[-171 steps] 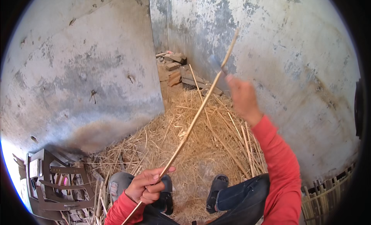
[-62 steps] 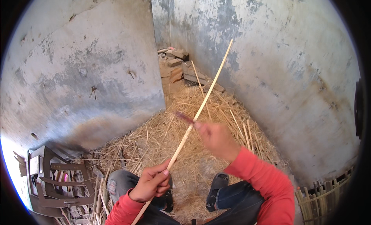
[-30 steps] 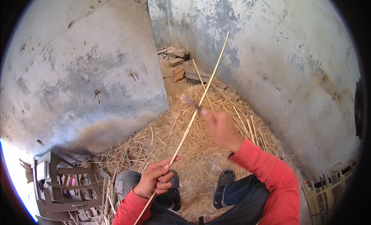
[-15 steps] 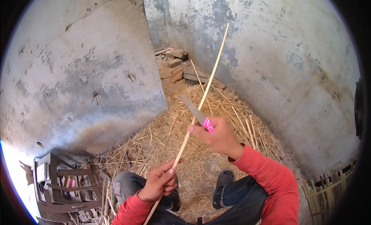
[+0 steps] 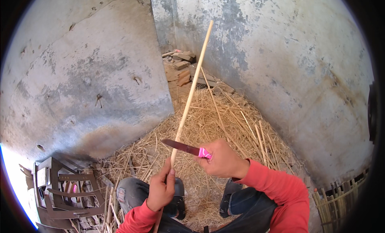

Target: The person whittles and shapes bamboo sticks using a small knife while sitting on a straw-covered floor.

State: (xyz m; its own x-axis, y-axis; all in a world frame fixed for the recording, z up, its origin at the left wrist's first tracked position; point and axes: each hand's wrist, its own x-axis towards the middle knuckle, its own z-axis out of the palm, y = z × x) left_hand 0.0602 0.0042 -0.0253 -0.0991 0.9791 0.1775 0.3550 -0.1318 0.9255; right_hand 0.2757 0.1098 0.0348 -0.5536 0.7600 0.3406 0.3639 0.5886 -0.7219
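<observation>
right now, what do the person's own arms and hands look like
The left sleeve and right sleeve are long, red and plain where visible, with creased cloth, reaching the wrists. The left hand and right hand are bare and ungloved.

Soft daylight in here from where I'm standing; lower left's blown-out white with blue fringing, and the left wall [image 5: 86, 84] glows bluish low down. Corners go black, fisheye bends edges, but the knife [image 5: 182, 147] looks crisp.
</observation>
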